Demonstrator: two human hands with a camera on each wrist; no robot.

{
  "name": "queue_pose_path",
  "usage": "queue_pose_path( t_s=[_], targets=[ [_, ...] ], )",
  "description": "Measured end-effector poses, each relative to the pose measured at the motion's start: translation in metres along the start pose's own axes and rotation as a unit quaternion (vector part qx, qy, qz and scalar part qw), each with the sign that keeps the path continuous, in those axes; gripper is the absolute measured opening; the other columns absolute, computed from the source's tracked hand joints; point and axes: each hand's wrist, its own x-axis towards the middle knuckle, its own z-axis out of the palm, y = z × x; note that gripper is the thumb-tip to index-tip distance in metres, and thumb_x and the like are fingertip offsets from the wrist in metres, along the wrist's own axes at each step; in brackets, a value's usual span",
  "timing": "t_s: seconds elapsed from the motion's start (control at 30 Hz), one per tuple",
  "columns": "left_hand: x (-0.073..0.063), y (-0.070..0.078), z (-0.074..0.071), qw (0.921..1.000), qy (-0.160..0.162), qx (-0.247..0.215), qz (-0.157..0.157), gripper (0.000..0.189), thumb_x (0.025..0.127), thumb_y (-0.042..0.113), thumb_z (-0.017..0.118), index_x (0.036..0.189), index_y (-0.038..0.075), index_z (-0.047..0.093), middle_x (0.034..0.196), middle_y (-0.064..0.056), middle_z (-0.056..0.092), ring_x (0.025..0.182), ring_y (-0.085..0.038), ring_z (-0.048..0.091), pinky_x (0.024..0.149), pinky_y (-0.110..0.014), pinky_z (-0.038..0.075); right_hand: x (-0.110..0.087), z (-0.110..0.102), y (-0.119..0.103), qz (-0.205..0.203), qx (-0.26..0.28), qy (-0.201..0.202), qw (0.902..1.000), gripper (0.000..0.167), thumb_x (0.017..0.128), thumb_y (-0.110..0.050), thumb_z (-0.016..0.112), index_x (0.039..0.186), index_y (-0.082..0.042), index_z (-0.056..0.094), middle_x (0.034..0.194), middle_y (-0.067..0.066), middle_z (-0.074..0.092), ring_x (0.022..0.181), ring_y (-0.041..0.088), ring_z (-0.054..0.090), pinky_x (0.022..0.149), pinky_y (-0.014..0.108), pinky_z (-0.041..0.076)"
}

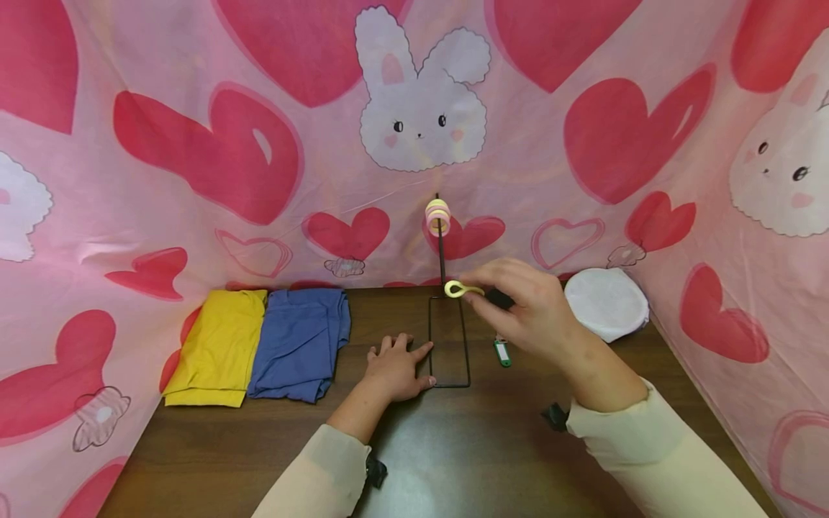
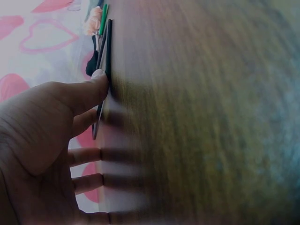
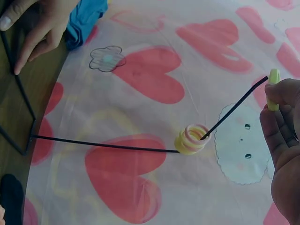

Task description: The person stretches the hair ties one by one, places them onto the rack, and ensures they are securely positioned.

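A black wire stand [image 1: 442, 255] has a rectangular base on the table, an upright rod and a slanting arm. Several pink and yellow hair ties [image 3: 191, 139] hang bunched on that arm. My right hand [image 1: 534, 302] pinches a yellow hair tie [image 1: 455, 288] between thumb and fingers, its loop squeezed to a teardrop. In the right wrist view this hair tie sits right at the arm's bent tip [image 3: 265, 79]. My left hand [image 1: 396, 370] lies with spread fingers on the table, thumb and index finger at the left side of the stand's base.
Folded yellow cloth [image 1: 216, 349] and blue cloth [image 1: 299, 345] lie at the left. Right of the stand are a green key tag [image 1: 502, 352] and, partly behind my right hand, a black item [image 1: 499, 298]. A white round pouch [image 1: 606, 303] sits at the back right, against the pink curtain [image 1: 531, 216].
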Motion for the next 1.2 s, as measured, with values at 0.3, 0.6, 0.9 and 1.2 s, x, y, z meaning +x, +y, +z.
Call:
queue_pose_path(
  t_s=[0.3,0.6,0.9,1.2],
  targets=[
    [-0.003,0.001,-0.002,1.0,0.0,-0.006,0.0,0.073,0.093,0.066,0.065,0.158,0.041,0.044,0.16,-0.009,0.038,0.141,-0.041,0.034,0.108,-0.073,0.03,0.006,0.008,0.001,0.023,-0.001,-0.005,0.9997,0.029,0.082,-0.005,0.086,0.109,-0.011,0.08,0.105,-0.001,0.077,0.092,0.013,0.069,0.083,0.02,0.052],
    [-0.002,0.001,-0.002,1.0,0.002,-0.002,0.004,0.073,0.093,0.066,0.065,0.158,0.041,0.043,0.161,-0.009,0.038,0.141,-0.041,0.034,0.108,-0.073,0.03,0.008,0.015,0.012,0.041,-0.011,-0.006,0.9991,0.027,0.084,0.0,0.083,0.107,-0.013,0.081,0.104,0.0,0.076,0.094,0.016,0.069,0.073,0.035,0.061],
    [-0.002,0.001,-0.002,1.0,0.0,-0.005,0.003,0.073,0.093,0.066,0.065,0.158,0.041,0.043,0.161,-0.009,0.037,0.142,-0.041,0.033,0.108,-0.073,0.029,0.013,0.024,0.033,0.05,-0.035,0.004,0.9981,0.02,0.085,-0.002,0.082,0.103,-0.01,0.081,0.099,0.002,0.076,0.09,0.015,0.07,0.078,0.03,0.057],
    [-0.001,0.0,-0.001,1.0,0.0,-0.004,0.001,0.073,0.093,0.065,0.065,0.158,0.042,0.043,0.161,-0.009,0.037,0.142,-0.04,0.033,0.109,-0.073,0.029,0.022,0.036,0.057,0.054,-0.052,0.025,0.9969,0.018,0.086,-0.001,0.082,0.102,-0.009,0.082,0.099,0.007,0.075,0.087,0.02,0.07,0.075,0.038,0.058]
  ],
)
